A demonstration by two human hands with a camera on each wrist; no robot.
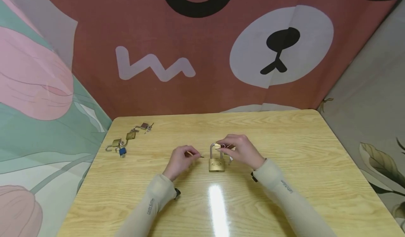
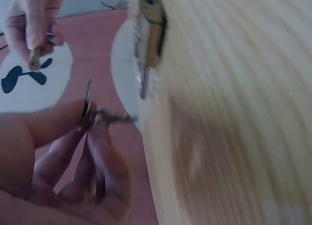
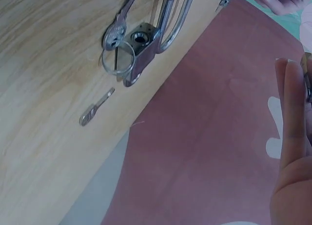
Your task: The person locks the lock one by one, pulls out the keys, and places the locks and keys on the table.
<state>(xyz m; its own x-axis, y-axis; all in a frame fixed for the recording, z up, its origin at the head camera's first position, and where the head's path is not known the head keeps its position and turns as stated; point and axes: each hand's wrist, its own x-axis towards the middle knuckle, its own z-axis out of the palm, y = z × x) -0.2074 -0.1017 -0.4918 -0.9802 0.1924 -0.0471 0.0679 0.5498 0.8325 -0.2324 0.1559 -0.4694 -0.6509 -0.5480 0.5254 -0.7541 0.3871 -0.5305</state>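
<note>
Both forearms (image 1: 286, 189) reach forward over the table (image 1: 269, 209); the left hand (image 1: 181, 160) pinches keys (image 2: 100, 117), whose number I cannot tell, and the right hand (image 1: 243, 152) pinches one small brass padlock (image 1: 217, 146) near one large brass padlock (image 1: 216, 165), which lies between the hands. One dark padlock (image 3: 145, 50) and one loose key (image 3: 89, 114) lie near; four padlocks (image 1: 130, 136) lie far left.

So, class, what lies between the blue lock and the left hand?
Only bare table lies between the blue lock and the left hand, as the head view shows.
</note>
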